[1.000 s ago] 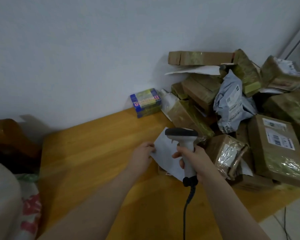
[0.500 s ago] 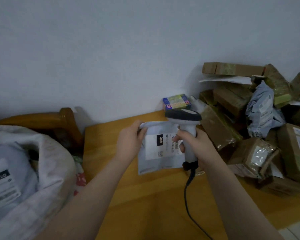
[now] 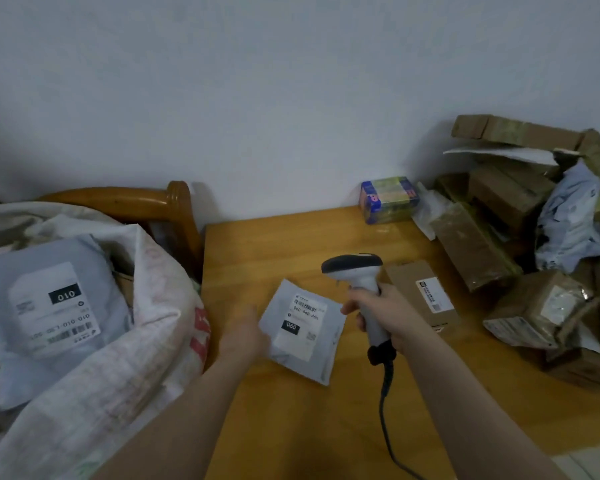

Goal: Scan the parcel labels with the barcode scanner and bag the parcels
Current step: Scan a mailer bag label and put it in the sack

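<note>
Right hand (image 3: 385, 313) is wrapped tight round the barcode scanner (image 3: 354, 268) handle, nose aimed left. Left hand (image 3: 246, 336) is blurry but looks to be pinching the small grey mailer (image 3: 302, 327) by its left edge, label up, low over the table (image 3: 274, 244) beside the open sack (image 3: 136, 341). One 010 mailer (image 3: 49, 299) is bagged already. I'd guess this one goes in next, and the whole parcel pile (image 3: 499, 237) on the right is left to scan.

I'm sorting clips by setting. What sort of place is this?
Likely a room in a home used for sorting parcels: a heap of taped boxes on a wooden table, a woven sack holding parcels, and a scanner in the right hand.
</note>
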